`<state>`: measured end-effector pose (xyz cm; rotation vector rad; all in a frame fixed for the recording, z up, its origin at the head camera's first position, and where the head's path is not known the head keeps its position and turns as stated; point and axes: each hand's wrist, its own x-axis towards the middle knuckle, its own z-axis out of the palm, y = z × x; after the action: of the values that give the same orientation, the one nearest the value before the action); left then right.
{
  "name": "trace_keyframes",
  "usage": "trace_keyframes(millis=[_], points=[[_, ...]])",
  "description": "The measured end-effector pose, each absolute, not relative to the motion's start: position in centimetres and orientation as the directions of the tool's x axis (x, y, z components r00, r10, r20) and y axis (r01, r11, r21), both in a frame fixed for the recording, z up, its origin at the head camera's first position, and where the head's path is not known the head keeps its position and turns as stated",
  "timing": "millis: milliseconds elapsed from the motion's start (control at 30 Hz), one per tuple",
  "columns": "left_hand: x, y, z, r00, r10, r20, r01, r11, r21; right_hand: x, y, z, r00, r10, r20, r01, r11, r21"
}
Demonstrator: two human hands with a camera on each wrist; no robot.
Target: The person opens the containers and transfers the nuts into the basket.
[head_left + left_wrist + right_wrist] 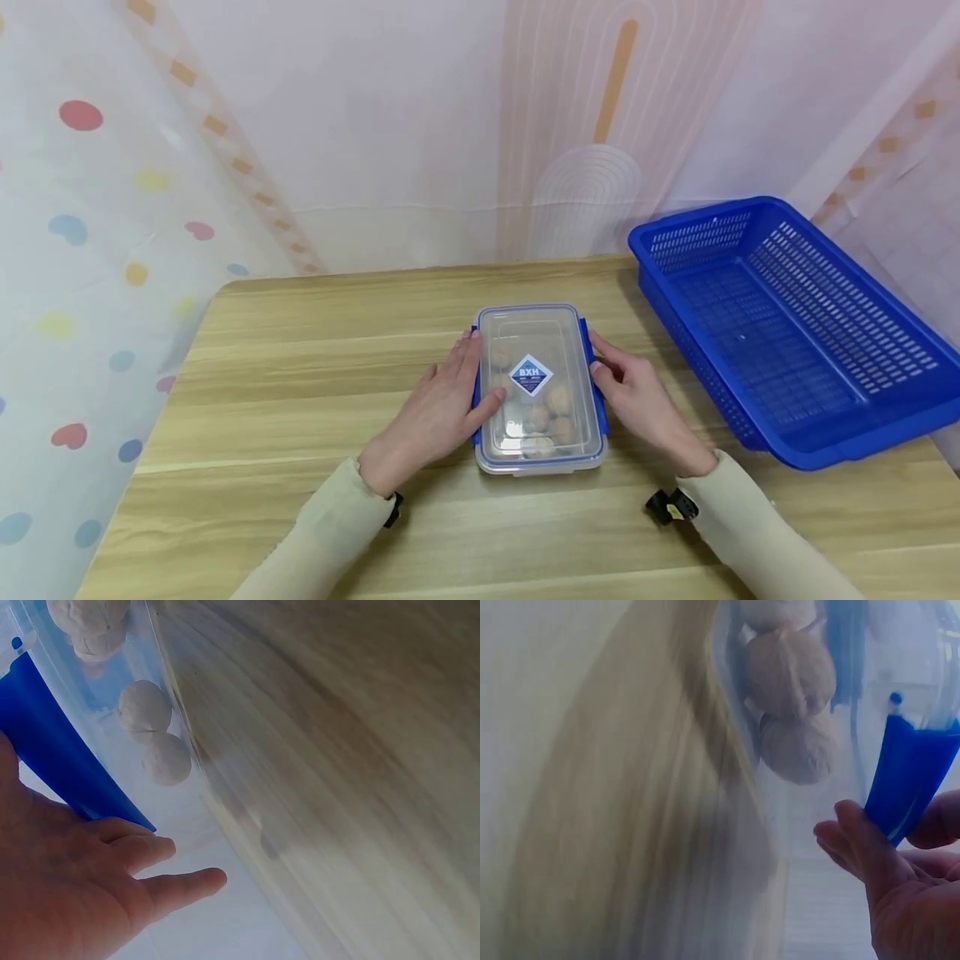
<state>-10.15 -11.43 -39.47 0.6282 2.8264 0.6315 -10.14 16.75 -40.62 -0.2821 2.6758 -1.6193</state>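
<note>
A clear plastic food container (570, 333) with blue side latches lies flat, its lid on. Several walnuts (790, 671) show inside through its wall. My left hand (435, 412) lies along its left side, fingers straight against the left latch (56, 742) and thumb resting on the lid. At the right side, my right hand (637, 396) has its fingers and thumb about the right latch (911, 776), pinching it. Both latches stand angled outward in the wrist views. Part of the right fingers is hidden behind the latch.
A blue perforated plastic basket (825, 442) stands at the right of the wooden table (315, 367), its near corner close to my right forearm. A patterned cloth (390, 125) hangs behind the table's far edge.
</note>
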Motion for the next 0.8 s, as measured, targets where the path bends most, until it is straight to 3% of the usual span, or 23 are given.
trace_keyframes(millis=[800], points=[[-10.0, -11.5, -39.6, -0.903, 0.429, -0.041, 0.366, 0.813, 0.453, -11.3, 16.8, -41.0, -1.000, -0.017, -0.005, -0.003, 0.450, -0.893]])
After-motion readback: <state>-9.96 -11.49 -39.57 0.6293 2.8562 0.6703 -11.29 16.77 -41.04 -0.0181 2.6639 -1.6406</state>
